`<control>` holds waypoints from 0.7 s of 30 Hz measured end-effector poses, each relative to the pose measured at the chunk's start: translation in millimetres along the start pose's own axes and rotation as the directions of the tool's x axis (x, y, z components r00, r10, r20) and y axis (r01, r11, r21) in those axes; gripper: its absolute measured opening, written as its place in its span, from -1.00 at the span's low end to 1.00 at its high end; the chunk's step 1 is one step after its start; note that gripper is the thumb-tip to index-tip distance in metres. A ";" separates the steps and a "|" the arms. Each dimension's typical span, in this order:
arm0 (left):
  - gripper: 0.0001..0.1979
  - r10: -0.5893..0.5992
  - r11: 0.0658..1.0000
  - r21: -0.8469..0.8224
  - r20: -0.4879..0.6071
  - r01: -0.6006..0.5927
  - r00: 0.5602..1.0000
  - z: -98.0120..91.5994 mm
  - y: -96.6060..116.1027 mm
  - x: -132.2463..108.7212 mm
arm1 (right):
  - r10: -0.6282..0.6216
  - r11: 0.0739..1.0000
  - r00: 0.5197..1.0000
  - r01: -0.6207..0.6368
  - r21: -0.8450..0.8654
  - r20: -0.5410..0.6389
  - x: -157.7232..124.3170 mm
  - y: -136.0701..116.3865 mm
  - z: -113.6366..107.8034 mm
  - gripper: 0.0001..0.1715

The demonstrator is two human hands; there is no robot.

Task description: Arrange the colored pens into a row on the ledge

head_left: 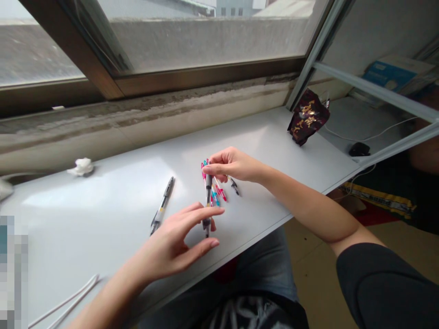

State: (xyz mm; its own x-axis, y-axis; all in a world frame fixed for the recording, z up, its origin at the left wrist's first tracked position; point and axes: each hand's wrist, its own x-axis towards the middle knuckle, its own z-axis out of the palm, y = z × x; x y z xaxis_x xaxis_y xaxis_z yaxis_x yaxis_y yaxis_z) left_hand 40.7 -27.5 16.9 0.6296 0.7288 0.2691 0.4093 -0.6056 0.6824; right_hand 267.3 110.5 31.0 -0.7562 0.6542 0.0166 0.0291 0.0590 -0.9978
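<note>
Right hand (pixel 235 165) pinching a bunch of gel pens (pixel 208 192) by their upper ends

The pens hang fanned over a white desk (pixel 85 233), pink and teal ones among them. Just below, the left hand (pixel 168 242) stands half open, fingers spread beside the lower end of the darkest pen, with no clear grip. A small dark pen (pixel 235 186) lies just under the right hand, a black pen (pixel 163 205) beyond the left hand, a crumpled white tissue (pixel 81 167) farther left, and a dark red snack packet (pixel 308 118) well beyond the right hand.

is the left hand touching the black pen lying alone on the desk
Apart: the head view shows white desktop between the left hand and the black pen.
</note>
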 end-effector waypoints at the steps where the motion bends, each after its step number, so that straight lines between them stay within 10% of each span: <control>1: -0.69 0.025 0.999 0.028 -0.007 -0.025 1.000 1.5 -0.6 0.7 | 0.020 1.000 1.000 -0.020 0.005 0.020 -0.2 0.2 2.1 -0.43; 7: -0.90 0.131 0.961 0.260 -0.146 -0.090 0.981 4.2 -6.8 2.0 | 0.023 0.995 0.992 -0.011 -0.097 0.125 -4.2 1.8 15.0 -0.50; 21: -0.65 -0.099 0.995 0.016 -0.073 0.101 0.992 -0.7 -8.3 -0.7 | 0.008 0.970 0.996 0.013 -0.245 0.086 -7.9 -5.0 4.8 -0.46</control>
State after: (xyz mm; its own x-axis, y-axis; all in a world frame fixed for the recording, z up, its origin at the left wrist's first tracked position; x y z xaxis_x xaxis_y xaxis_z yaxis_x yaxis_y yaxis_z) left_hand 36.5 -22.7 11.5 0.5360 0.8068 0.2487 0.4816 -0.5341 0.6948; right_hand 270.0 101.5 35.6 -0.8092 0.5875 0.0027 0.1784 0.2502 -0.9516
